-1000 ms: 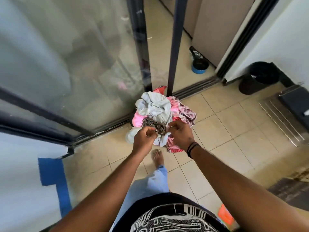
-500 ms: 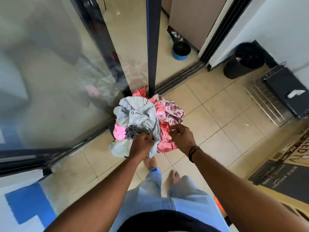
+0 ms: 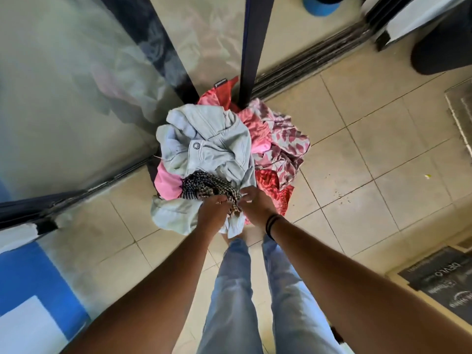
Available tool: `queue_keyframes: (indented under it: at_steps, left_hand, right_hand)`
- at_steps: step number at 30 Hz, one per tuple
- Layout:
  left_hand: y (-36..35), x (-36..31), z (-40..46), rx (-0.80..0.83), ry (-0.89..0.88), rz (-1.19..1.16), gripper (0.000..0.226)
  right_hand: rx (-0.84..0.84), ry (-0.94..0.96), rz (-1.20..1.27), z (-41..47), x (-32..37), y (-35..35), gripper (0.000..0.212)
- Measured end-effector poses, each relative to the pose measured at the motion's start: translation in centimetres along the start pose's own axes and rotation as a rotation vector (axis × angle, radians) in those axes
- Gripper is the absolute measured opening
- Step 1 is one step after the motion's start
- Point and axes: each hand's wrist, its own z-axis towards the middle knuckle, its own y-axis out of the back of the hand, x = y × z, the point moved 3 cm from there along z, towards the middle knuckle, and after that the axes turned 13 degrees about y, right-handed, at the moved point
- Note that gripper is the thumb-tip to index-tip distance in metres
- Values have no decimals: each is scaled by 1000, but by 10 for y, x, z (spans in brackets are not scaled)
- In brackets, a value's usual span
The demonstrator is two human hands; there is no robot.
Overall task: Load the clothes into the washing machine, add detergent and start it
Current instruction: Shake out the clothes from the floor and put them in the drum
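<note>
A heap of clothes (image 3: 224,154) lies on the tiled floor against a sliding glass door: a pale blue denim garment (image 3: 207,146) on top, pink and red patterned fabrics (image 3: 278,146) to the right, and a black-and-white checked cloth (image 3: 204,186) at the near side. My left hand (image 3: 213,213) grips the near edge of the heap at the checked cloth. My right hand (image 3: 255,204), with black bands on its wrist, pinches the same edge beside it. What the heap sits in is hidden. No washing machine or detergent is in view.
The glass door (image 3: 76,98) and its dark frame post (image 3: 251,47) stand right behind the heap. A black bin (image 3: 444,42) is at the far right, a blue bowl (image 3: 321,6) beyond the door track, a cardboard box (image 3: 439,284) at the near right. My legs stand below the heap.
The view has tilted down and come closer to the heap. My right hand has shifted left to meet my left hand at the checked cloth.
</note>
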Motion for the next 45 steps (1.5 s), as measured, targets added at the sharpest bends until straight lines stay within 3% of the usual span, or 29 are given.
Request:
queue_keyframes:
  at_steps: [4, 7, 11, 13, 16, 18, 23, 28, 32, 36, 40, 45]
  left_hand:
    - [-18, -3, 54, 36, 138, -283, 46]
    - [-32, -8, 78, 77, 253, -546, 49]
    - [-35, -11, 89, -78, 210, -446, 50]
    - [-35, -7, 87, -60, 241, -489, 46]
    - [-30, -3, 74, -22, 266, -535, 23]
    - [-24, -7, 58, -32, 225, -537, 15]
    - [-12, -24, -2, -109, 85, -674, 22]
    - [4, -38, -82, -149, -83, -571, 26]
    - [14, -42, -144, -225, -243, -434, 43]
    - [19, -41, -201, -176, -313, -428, 47]
    - [21, -44, -249, -164, -437, -394, 45]
    - [19, -72, -282, -263, -676, -281, 57]
  right_hand:
    - [66, 4, -37, 45, -19, -21, 53]
    - [52, 43, -179, 67, -28, -33, 56]
    - [135, 67, -423, 77, -27, -45, 44]
    - [144, 64, -473, 76, -22, -46, 30]
    - [130, 97, -438, 73, -9, -37, 20]
    - [134, 139, -416, 67, 5, -29, 21]
    - [110, 196, -268, 33, 46, -1, 15]
    - [40, 264, -198, -16, 100, 49, 17]
    - [36, 334, -196, -63, 147, 88, 17]
    - [-19, 394, -198, -119, 184, 123, 17]
    - [-84, 531, -209, -178, 224, 159, 15]
    - [-42, 729, -346, -235, 265, 194, 12]
